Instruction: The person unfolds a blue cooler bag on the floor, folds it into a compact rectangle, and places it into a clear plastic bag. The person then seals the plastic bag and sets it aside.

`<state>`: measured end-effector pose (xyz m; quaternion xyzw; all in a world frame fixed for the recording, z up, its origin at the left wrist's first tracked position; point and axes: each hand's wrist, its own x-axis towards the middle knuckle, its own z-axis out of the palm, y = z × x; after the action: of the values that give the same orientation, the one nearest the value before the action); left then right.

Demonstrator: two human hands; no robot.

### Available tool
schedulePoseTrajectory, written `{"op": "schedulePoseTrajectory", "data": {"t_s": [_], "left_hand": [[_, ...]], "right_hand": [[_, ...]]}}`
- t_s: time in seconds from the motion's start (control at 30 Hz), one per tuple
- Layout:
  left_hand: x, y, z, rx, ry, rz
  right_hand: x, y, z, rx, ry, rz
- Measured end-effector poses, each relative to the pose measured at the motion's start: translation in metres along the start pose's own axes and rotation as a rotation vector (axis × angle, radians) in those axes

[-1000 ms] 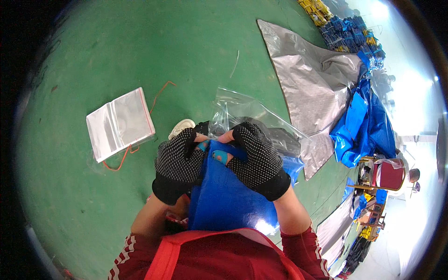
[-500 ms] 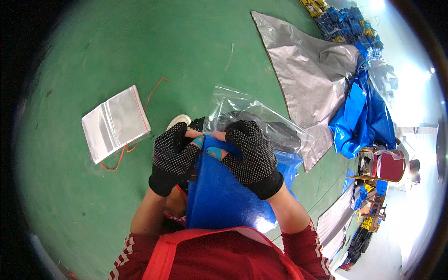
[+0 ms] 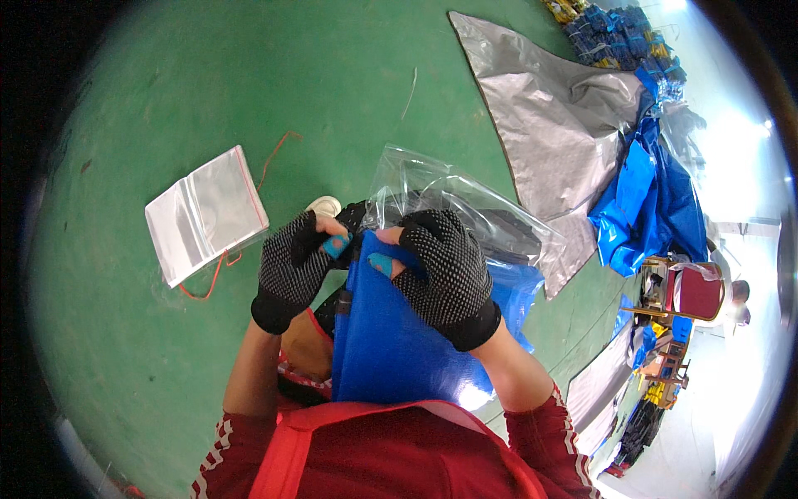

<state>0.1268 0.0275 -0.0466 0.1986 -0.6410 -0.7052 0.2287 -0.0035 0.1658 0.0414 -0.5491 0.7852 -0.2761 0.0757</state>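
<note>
Both my hands wear black, white-dotted work gloves with bare fingertips, and blue tape wraps the thumbs. A folded blue tarp (image 3: pixel 407 333) lies on my lap, partly inside a clear plastic bag (image 3: pixel 449 183). My right hand (image 3: pixel 440 270) pinches the bag's opening at the tarp's upper left corner, its fingers bent over the edge. Just left of that corner is my left hand (image 3: pixel 295 266), apart from the tarp. Its thumb and forefinger are close together, and anything between them is too small to make out.
On the green floor at left lies a stack of clear plastic bags (image 3: pixel 208 216) with a red string (image 3: pixel 218 276). A grey sheet (image 3: pixel 549 125) and crumpled blue tarp (image 3: pixel 644 200) spread at right. Beyond are tied bundles (image 3: pixel 611 37) and a red chair (image 3: pixel 697 293).
My left hand has moved left, away from the tarp's corner and the bag's edge. The right hand keeps its pinch and has shifted slightly left and up.
</note>
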Motion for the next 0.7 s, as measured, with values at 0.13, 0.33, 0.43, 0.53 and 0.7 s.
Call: {"op": "schedulePoseTrajectory", "data": {"t_s": [0.13,0.33,0.43,0.53,0.7], "left_hand": [[0.009,0.004,0.000,-0.067,-0.081,-0.088],[0.016,0.005,0.001,0.181,-0.169,0.125],[0.013,0.004,0.004,0.170,-0.127,0.117],[0.013,0.005,0.006,0.203,-0.080,0.117],[0.015,0.008,0.008,0.493,-0.105,0.322]], "right_hand": [[0.000,0.005,0.003,0.019,0.008,-0.069],[-0.004,0.009,0.009,0.017,0.025,-0.077],[-0.006,0.009,0.009,0.017,0.047,-0.119],[-0.005,0.009,0.008,0.018,0.032,-0.114],[-0.004,0.007,0.006,0.059,0.040,-0.103]]}}
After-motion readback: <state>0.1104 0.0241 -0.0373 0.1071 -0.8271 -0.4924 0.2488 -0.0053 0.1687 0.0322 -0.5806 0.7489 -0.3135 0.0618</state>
